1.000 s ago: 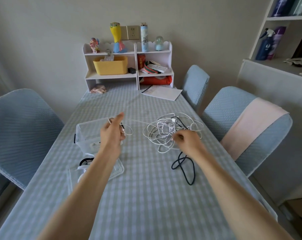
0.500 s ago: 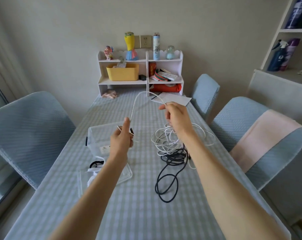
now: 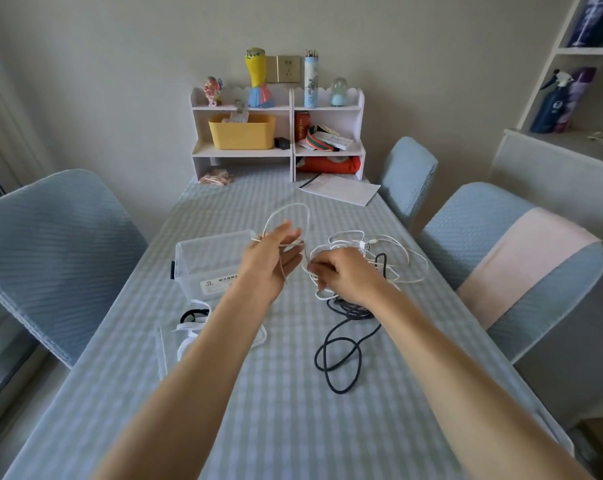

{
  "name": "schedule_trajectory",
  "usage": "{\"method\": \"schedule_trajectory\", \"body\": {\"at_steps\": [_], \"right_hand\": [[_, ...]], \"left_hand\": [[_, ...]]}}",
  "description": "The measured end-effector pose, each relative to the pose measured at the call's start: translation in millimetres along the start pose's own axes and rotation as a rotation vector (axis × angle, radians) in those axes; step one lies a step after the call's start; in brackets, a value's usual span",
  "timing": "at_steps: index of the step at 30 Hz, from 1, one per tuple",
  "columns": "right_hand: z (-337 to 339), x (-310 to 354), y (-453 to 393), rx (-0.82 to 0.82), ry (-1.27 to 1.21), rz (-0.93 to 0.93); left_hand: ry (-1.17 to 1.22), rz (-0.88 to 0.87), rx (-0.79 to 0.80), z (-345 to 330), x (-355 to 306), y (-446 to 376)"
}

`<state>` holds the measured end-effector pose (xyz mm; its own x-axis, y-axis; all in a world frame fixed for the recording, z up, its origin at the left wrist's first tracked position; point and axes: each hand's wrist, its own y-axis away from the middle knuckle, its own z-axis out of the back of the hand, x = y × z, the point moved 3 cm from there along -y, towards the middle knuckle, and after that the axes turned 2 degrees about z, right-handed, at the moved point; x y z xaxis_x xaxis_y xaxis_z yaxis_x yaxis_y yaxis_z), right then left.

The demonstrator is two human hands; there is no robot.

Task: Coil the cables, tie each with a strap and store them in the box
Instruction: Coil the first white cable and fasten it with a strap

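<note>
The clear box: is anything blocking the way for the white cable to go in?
Nothing visible does. The clear box stands open-topped beside the left hand, which holds a loop of the white cable. Its lid lies nearer on the table.

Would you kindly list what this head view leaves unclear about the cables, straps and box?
- Clear plastic box: contents unreadable through walls; left hand covers its right side.
- Black and white straps: count unclear, left forearm overlaps them.
- Tangled white cable: right hand hides its near part.
- Dark cable: upper end hidden under right wrist.
</note>
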<state>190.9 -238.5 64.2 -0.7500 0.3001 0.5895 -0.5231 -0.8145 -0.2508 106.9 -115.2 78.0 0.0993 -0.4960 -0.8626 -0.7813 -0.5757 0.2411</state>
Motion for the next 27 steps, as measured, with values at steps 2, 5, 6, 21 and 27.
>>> {"method": "schedule_trajectory", "body": {"at_steps": [2,5,6,21,27], "right_hand": [[-5,-11,9,0.047,0.007,-0.048],[-9,-19,19,0.047,0.032,-0.047],[-9,-20,20,0.044,0.028,-0.035],[4,-68,59,-0.149,-0.035,-0.115],[8,-67,51,-0.176,-0.012,-0.082]], "left_hand": [[-0.126,0.024,0.010,1,8,-3],[-0.374,-0.004,-0.034,-1,20,-2],[-0.433,-0.027,-0.038,-2,21,0],[-0.424,-0.129,0.023,23,28,-5],[-1.077,-0.308,0.456,-1,51,12]]}}
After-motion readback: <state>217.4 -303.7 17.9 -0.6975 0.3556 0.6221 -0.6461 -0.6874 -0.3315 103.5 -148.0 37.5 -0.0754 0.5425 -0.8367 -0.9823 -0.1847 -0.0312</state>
